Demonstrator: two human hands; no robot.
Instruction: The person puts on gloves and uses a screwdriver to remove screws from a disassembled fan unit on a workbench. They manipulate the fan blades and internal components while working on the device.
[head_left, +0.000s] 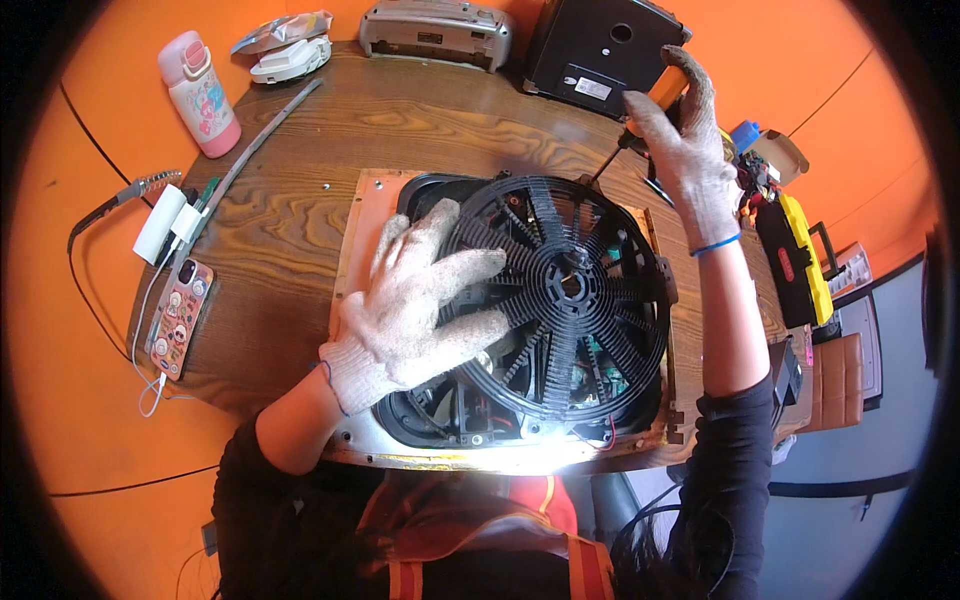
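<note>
A round black fan grille (575,340) lies tilted over a flat metal-framed appliance (352,240) with a dark ring and wiring inside. My left hand (415,300), in a whitish work glove, rests on the grille's left side with fingers spread. My right hand (695,165), gloved too, is raised beyond the grille's far right edge. Between its thumb and fingers is the orange handle of a screwdriver (668,90). The thin dark shaft slants down toward the grille's far rim; whether the tip touches a screw is too small to tell.
Left on the wooden table (290,150) are a pink bottle (205,100), a phone (180,318), a power strip (172,225) and a soldering iron (125,192). A silver device (435,35) and black box (605,50) stand behind; a yellow-black toolbox (800,260) is at right.
</note>
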